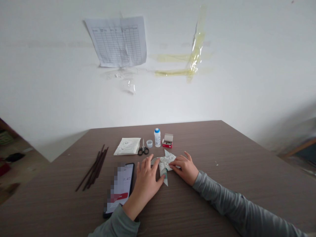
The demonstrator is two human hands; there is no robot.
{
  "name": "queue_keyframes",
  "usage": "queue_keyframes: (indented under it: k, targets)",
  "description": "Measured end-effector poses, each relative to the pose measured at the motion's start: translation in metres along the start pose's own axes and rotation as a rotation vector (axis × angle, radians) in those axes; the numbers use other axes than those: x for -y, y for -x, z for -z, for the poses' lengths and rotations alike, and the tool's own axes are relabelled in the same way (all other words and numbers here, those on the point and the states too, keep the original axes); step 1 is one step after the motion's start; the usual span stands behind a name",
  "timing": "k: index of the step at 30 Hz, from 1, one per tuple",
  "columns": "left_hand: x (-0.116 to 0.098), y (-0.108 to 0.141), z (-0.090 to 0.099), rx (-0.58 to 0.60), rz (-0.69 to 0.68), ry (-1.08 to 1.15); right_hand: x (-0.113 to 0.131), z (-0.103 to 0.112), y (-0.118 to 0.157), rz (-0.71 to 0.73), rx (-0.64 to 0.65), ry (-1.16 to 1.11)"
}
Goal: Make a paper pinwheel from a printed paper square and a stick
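While our left hand (147,176) spreads wide against the white, printed, pinwheel-shaped paper (164,162) at lower centre, our right hand (185,168) bunches its fingers there, pinch uncertain.

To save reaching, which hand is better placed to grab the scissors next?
Probably your left hand: it's nearer the scissors, while your right hand is across the paper pinwheel from them.

Sticks (96,168) left of phone (124,182), box (168,142) behind paper pinwheel (166,162), bottle (157,139) between cup (149,144) and box
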State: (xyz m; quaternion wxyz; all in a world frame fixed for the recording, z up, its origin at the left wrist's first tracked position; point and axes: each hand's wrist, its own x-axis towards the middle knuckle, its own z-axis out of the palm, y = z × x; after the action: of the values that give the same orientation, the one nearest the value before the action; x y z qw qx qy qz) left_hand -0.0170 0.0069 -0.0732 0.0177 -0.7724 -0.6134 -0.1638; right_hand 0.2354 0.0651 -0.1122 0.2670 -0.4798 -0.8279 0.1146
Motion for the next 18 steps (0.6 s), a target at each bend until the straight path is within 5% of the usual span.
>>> queue_keyframes:
  k: [18]
  targets:
    - [0.001, -0.008, -0.018, -0.046, -0.071, 0.031, 0.005, -0.001, 0.007, 0.041, -0.057, 0.081]
